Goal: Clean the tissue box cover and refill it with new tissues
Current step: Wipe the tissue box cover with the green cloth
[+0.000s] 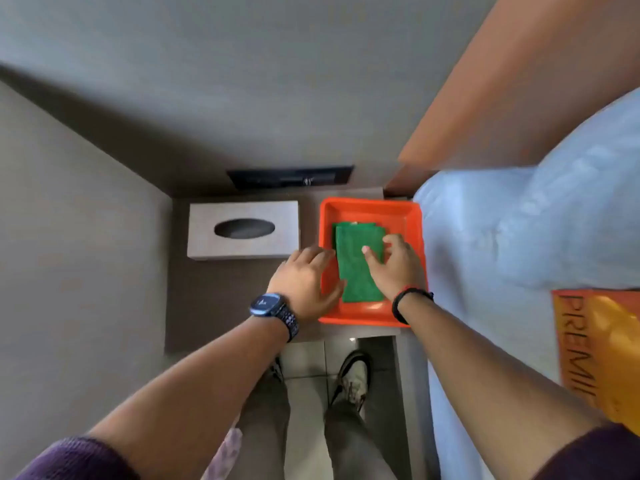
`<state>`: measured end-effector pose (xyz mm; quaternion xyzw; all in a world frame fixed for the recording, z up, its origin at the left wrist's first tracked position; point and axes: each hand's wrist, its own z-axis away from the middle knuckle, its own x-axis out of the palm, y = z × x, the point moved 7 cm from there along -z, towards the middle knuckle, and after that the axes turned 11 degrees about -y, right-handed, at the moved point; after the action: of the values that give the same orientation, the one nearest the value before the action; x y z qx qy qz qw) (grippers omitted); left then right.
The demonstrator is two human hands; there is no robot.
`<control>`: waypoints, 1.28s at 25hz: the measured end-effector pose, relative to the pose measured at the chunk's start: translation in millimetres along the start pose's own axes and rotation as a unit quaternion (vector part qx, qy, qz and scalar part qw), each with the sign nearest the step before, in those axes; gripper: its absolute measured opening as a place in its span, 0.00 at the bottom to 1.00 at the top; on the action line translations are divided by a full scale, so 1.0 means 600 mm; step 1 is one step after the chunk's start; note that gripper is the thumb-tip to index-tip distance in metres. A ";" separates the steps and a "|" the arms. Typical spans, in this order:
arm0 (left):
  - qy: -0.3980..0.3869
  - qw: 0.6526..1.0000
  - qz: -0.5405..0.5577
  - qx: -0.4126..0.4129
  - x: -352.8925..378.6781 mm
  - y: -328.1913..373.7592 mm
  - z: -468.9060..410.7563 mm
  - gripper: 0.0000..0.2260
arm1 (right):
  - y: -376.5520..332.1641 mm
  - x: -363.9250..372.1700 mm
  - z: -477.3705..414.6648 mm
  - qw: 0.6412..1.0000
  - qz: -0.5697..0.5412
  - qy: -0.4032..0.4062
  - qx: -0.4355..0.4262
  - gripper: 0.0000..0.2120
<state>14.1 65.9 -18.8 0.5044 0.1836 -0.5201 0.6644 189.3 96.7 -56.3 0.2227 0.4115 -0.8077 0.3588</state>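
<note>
A light grey tissue box cover point(242, 209) with a dark oval slot lies flat on the brown bedside table, at its back left. To its right stands an orange tray point(370, 209) holding folded green cloths point(356, 268). My left hand point(306, 278) rests over the tray's left rim, fingers touching the left edge of the cloths. My right hand point(394, 265) lies on top of the cloths, fingers spread and pressing on them. Neither hand has lifted a cloth. No tissues show in the slot.
A bed with a pale blue sheet point(526, 237) borders the table on the right. An orange packet printed "PREMI" point(595, 344) lies on the bed. A dark wall panel point(291, 176) sits behind the table, and a wall closes in on the left.
</note>
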 end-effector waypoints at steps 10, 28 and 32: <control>-0.079 0.989 -0.120 0.026 0.210 -0.132 -0.195 0.40 | 0.166 0.143 -0.162 0.978 0.027 0.093 0.185 0.38; -0.021 0.994 -0.095 0.054 0.099 -0.164 -0.177 0.37 | 0.067 0.128 -0.131 0.985 -0.149 0.077 0.040 0.13; 0.088 0.992 -0.090 0.006 -0.005 -0.274 -0.133 0.36 | -0.052 0.131 -0.118 0.973 -0.213 0.078 -0.039 0.11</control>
<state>-108.6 144.5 -129.2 0.5335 0.2824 -0.5324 0.5935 119.3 136.5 -132.0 0.1777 0.5071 -0.8293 0.1535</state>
